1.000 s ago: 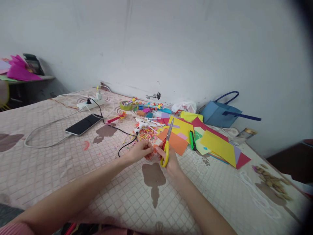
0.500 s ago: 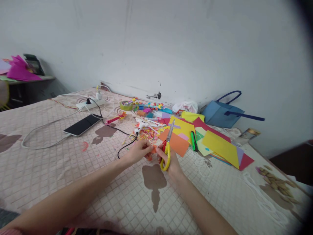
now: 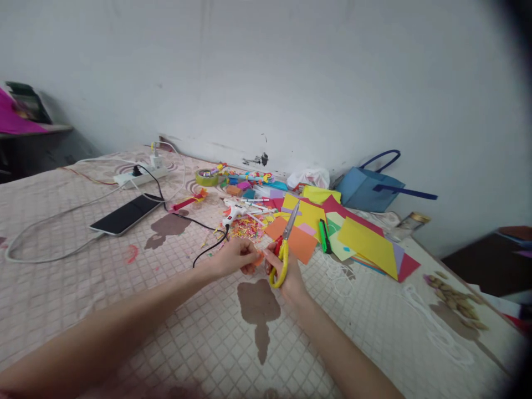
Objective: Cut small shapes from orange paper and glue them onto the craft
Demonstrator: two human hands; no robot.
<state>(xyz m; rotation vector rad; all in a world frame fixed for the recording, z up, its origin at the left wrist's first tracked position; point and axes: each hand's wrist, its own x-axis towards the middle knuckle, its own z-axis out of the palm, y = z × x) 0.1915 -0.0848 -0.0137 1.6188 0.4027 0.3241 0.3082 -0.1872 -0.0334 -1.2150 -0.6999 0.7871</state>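
Note:
My left hand (image 3: 240, 257) pinches a small orange paper piece (image 3: 259, 257) near the middle of the table. Close on its right, my right hand (image 3: 287, 272) is closed round the yellow and red handles of the scissors (image 3: 290, 219), whose blades point up and away from me. The fingertips of both hands almost meet at the orange piece. Behind the hands lie a heap of small coloured paper scraps (image 3: 248, 227) and a white glue gun (image 3: 233, 214). An orange sheet (image 3: 302, 244) lies just beyond the scissors.
Yellow sheets (image 3: 368, 244), a green cutter (image 3: 324, 236) and white string (image 3: 338, 274) lie to the right. A blue bag (image 3: 366, 188) stands at the wall. On the left are a tablet (image 3: 127, 214) and a power strip (image 3: 141, 177) with cables. Peanuts (image 3: 455, 299) lie far right.
The view has turned slightly to the right, so things on the table sit further left. My hands have parted slightly, and the orange piece is still in my left hand.

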